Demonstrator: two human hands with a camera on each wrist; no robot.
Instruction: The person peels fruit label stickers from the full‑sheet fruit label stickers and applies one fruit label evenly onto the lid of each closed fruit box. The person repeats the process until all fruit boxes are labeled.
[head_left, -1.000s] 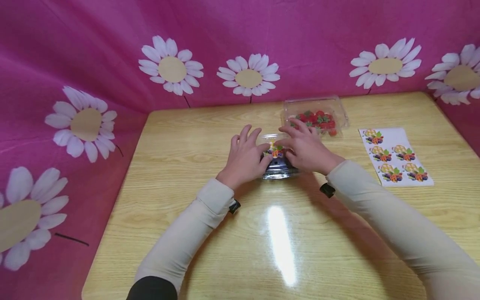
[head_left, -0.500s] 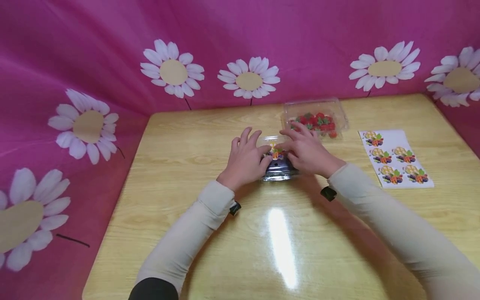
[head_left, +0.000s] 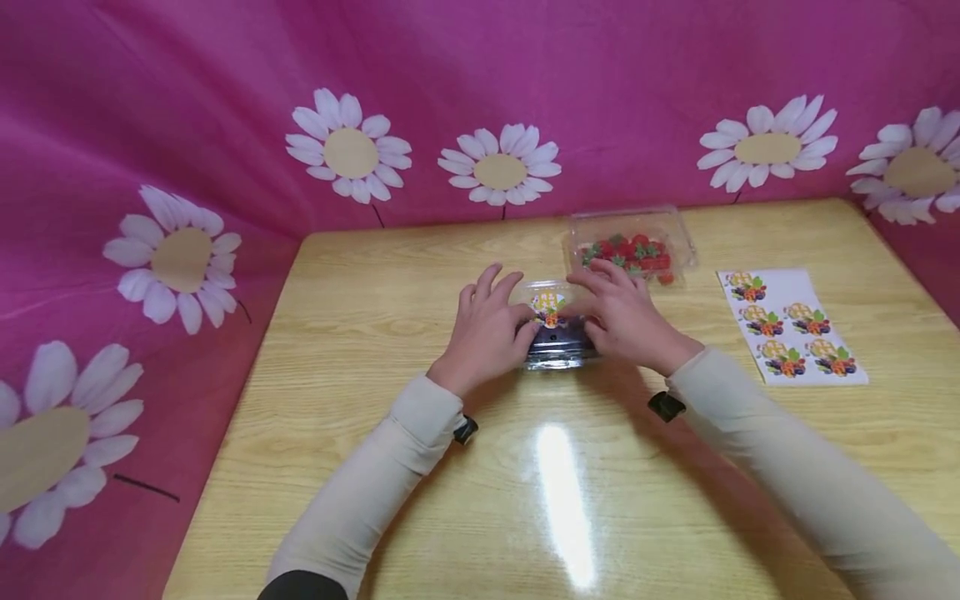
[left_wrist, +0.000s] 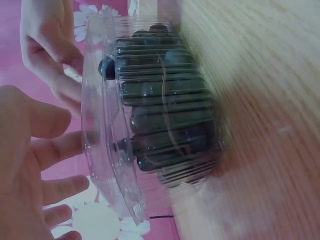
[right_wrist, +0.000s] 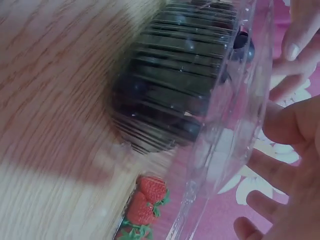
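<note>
A clear plastic clamshell box (head_left: pixel 562 362) full of dark grapes (left_wrist: pixel 167 110) sits on the table, its lid down. On the lid lies a round fruit sticker (head_left: pixel 549 308). My left hand (head_left: pixel 483 337) is at the lid's left side, index finger and thumb at the sticker's edge, the other fingers spread. From the right, my right hand (head_left: pixel 628 323) reaches over the lid, with index finger and thumb near the sticker and the rest raised. Both wrist views show fingertips at the top of the lid, not wrapped round the box.
Behind the grapes stands an open clear box (head_left: pixel 678 233) of strawberries (head_left: pixel 633 250). A white sheet (head_left: pixel 787 282) with several similar stickers lies to the right on the wooden table (head_left: pixel 360 358). A pink cloth with daisies (head_left: pixel 600 75) hangs along the back and left.
Both hands have drawn slightly apart, and more of the sticker shows between them. The box stays in place on the table; the head view has tilted up a little.
</note>
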